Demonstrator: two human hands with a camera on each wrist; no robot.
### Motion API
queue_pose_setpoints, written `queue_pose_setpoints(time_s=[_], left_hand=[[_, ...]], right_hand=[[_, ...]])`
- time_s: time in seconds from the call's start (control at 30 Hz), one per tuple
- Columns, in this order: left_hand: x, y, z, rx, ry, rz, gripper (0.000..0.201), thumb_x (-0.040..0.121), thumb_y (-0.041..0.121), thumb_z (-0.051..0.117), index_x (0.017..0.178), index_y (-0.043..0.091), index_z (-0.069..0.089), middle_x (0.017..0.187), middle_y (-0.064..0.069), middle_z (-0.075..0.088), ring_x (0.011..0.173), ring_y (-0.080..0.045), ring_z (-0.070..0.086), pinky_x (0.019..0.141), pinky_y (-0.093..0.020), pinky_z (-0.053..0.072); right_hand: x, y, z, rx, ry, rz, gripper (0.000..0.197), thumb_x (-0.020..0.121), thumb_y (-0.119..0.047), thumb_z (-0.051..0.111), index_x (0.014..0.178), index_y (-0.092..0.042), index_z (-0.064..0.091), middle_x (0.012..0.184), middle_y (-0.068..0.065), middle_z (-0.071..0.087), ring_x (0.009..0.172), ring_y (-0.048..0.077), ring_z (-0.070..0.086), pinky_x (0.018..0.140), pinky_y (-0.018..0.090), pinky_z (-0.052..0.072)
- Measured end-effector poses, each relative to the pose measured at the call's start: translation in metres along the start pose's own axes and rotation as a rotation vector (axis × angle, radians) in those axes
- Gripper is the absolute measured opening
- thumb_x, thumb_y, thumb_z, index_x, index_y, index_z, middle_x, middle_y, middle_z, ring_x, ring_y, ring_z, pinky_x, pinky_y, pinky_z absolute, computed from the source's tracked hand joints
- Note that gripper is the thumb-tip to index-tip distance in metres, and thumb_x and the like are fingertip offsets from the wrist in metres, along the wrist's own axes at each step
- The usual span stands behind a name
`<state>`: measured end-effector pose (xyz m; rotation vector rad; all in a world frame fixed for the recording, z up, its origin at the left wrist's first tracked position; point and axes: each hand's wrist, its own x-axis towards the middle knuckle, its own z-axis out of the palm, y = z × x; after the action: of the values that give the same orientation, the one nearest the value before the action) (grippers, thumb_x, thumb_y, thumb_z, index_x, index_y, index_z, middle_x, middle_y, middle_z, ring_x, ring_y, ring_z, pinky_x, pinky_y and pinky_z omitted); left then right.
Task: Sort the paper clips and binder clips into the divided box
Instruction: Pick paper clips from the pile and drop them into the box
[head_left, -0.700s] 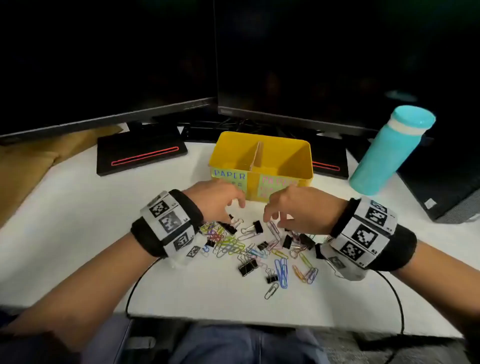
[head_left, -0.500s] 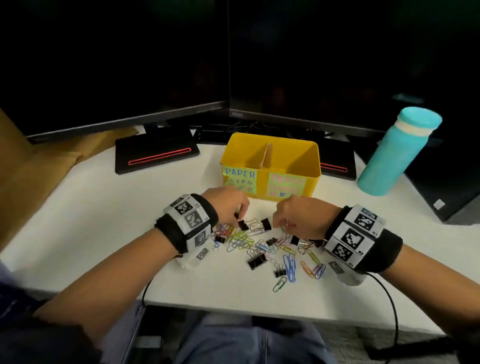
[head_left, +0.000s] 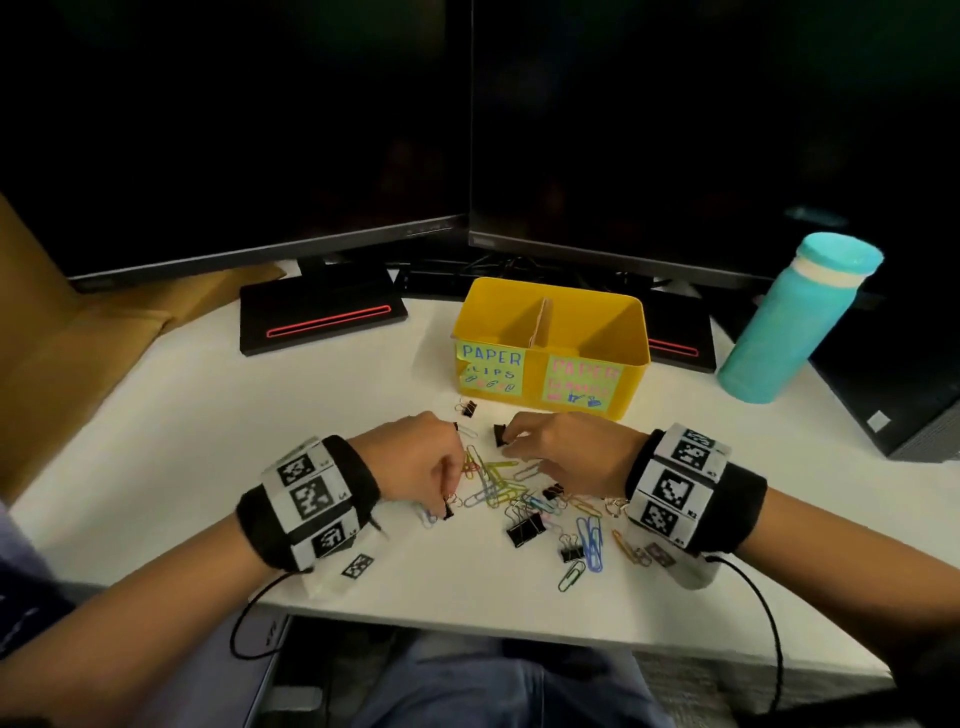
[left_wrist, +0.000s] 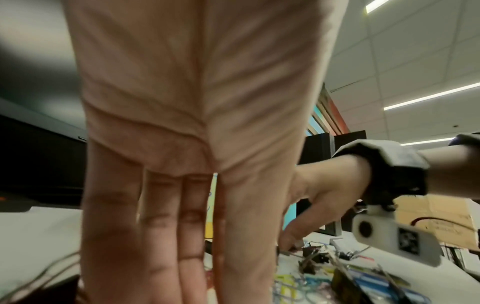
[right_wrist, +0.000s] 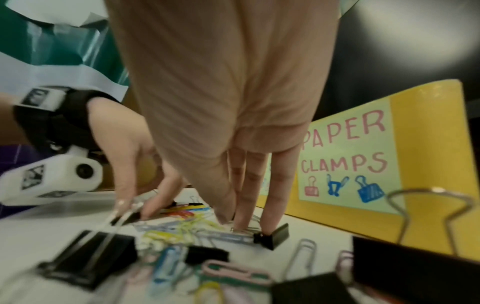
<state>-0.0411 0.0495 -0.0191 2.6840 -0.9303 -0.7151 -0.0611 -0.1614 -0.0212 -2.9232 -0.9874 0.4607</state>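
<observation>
The left hand (head_left: 415, 462) has dropped from its hover half a second ago and is now down in the heap. Its thumb and forefinger pinch a small black binder clip (head_left: 448, 510) at the heap's 9 o'clock edge; the right wrist view shows them closing on its wire handles.

The right hand (head_left: 566, 457) has come down too. Its fingers (right_wrist: 275, 197) are straight and point at the table, and their tips touch a second binder clip (head_left: 500, 434) at about 11 o'clock of the heap. Nothing is curled round this clip, so I judge it touched but not yet grasped.

Between the wrists, the mixed pile (head_left: 519, 499) of coloured paper clips and black binder clips lies on the white table (head_left: 208, 441). One stray binder clip (head_left: 466, 408) sits apart at 11 o'clock, nearer the box.

The yellow divided box (head_left: 535, 374) stands at 12 o'clock of the pile. Its left cell is labelled for paper clips and its right for paper clamps, and both cells look bare as far as the head view reaches. A teal bottle (head_left: 789, 322) stands at 2 o'clock.

Reaching has turned into picking, so sorting seems only begun. Both clips look bound for the right cell.
</observation>
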Motion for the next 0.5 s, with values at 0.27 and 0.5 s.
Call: queue_pose_setpoints(time_s=[0.27, 0.5], left_hand=[[0.007, -0.031, -0.028, 0.051, 0.328, -0.271, 0.031, 0.080, 0.027, 0.071, 0.109, 0.020, 0.062, 0.105, -0.001, 0.062, 0.096, -0.021, 0.058, 0.082, -0.035, 0.049], [0.026, -0.024, -0.023, -0.035, 0.141, -0.370, 0.052, 0.060, 0.041, 0.085, 0.094, 0.008, 0.065, 0.087, -0.002, 0.065, 0.066, -0.018, 0.059, 0.061, -0.029, 0.049]], right_hand=[[0.012, -0.006, -0.009, 0.114, 0.015, 0.126, 0.055, 0.076, -0.054, 0.066, 0.114, -0.014, 0.061, 0.105, 0.004, 0.064, 0.077, 0.015, 0.053, 0.069, 0.029, 0.046], [0.041, -0.027, -0.005, 0.141, -0.048, 0.269, 0.049, 0.073, -0.048, 0.072, 0.102, -0.009, 0.065, 0.100, 0.009, 0.070, 0.091, 0.027, 0.063, 0.070, 0.034, 0.050]])
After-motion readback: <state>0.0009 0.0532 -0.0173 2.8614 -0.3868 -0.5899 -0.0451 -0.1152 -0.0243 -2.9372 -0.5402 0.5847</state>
